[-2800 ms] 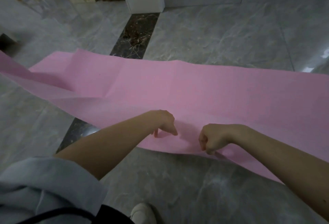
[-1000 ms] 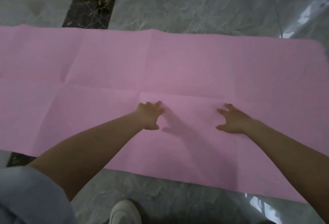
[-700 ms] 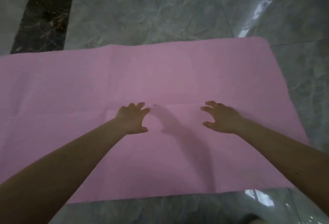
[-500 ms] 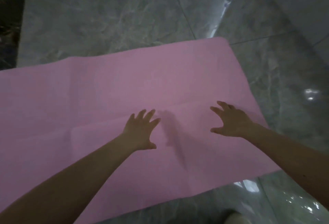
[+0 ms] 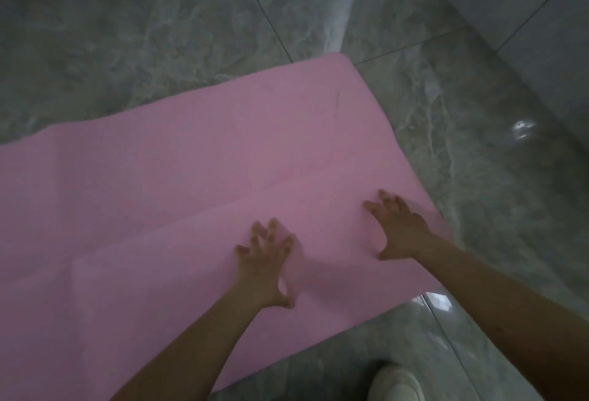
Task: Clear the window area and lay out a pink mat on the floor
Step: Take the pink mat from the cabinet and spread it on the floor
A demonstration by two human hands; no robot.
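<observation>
A pink mat (image 5: 178, 177) lies spread flat on the grey marble floor, with fold creases across it. Its right end shows; its left part runs out of view. My left hand (image 5: 266, 262) rests on the mat near its middle crease, fingers spread and straight. My right hand (image 5: 396, 227) lies flat on the mat close to its right edge, fingers also spread. Neither hand grips anything.
Grey marble floor tiles (image 5: 159, 34) surround the mat. A pale tiled wall base (image 5: 516, 18) runs along the upper right. My white shoe (image 5: 396, 383) stands on the floor just below the mat's near edge.
Both hands let go of the mat's near edge and now lie flat on it. They have slid right toward the mat's right end, and the view turned right with them.
</observation>
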